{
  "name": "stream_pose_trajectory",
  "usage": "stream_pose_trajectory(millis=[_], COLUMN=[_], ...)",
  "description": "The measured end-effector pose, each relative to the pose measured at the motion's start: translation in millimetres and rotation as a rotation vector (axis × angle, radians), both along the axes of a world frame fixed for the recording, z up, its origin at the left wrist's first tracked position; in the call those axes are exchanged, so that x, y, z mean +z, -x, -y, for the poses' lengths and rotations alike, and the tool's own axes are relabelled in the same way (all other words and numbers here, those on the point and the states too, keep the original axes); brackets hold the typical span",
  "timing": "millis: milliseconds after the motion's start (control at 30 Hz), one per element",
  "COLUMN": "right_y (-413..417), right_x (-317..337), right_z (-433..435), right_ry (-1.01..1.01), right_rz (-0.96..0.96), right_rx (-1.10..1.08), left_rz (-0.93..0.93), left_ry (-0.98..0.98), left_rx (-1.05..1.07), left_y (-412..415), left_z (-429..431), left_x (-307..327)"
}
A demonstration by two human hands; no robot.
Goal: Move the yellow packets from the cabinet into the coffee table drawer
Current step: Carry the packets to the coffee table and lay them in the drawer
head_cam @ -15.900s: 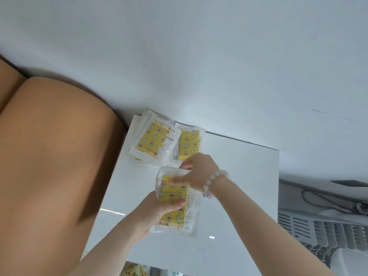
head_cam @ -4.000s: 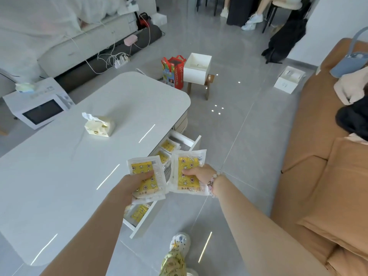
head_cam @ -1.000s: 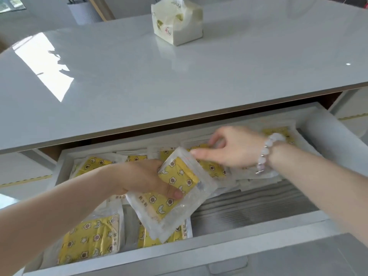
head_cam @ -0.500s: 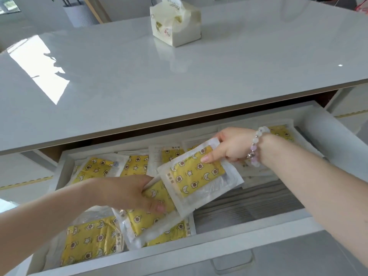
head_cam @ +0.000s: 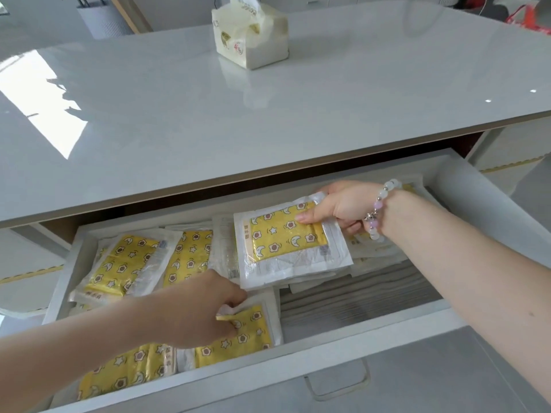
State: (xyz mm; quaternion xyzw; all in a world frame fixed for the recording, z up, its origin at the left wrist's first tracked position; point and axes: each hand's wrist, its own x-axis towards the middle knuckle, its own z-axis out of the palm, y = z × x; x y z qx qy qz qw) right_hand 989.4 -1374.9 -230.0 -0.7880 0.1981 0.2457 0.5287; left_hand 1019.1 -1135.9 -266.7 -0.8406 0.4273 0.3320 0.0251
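1. Several yellow packets already lie in the open drawer under the surface; we count at least five or six, overlapping along the left and middle.
2. Our right hand is closed around the far corner of one packet, thumb on top, fingers underneath. That packet sits over the middle pile, flat or nearly so; we can't tell if it's fully resting.
3. Our left hand is curled, fingertips pinching or pressing the top edge of a front packet that lies in the drawer by its front wall.
4. Right part of the drawer shows bare striped liner, so there's room.
5. We judge this load is nearly placed: release both, and it's in.
6. Cabinet is out of view, so we can't tell how many packets remain there. Drawer stands open; the tissue pack is not involved.
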Motion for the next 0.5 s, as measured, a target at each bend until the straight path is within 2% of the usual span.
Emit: stream_pose_trajectory(millis=[67, 300, 400, 433, 500], right_y=[2, 0, -1, -3, -4], right_x=[2, -1, -1, -2, -6], right_z=[-1, -6, -4, -3, -2], right_ry=[-0.002, -0.047, -0.087, -0.108, -0.081], right_rz=[-0.003, -0.035, -0.032, -0.029, -0.051], right_rx=[0.015, 0.054, 0.064, 0.082, 0.104], left_rz=[0.106, 0.505, 0.564, 0.621, 0.584], left_ry=[-0.001, -0.103, 0.027, 0.109, 0.211], left_rx=[0.025, -0.287, -0.287, -0.382, -0.413], left_y=[5, 17, 16, 12, 11], left_z=[2, 12, 8, 3, -1], left_x=[0, -1, 1, 1, 6])
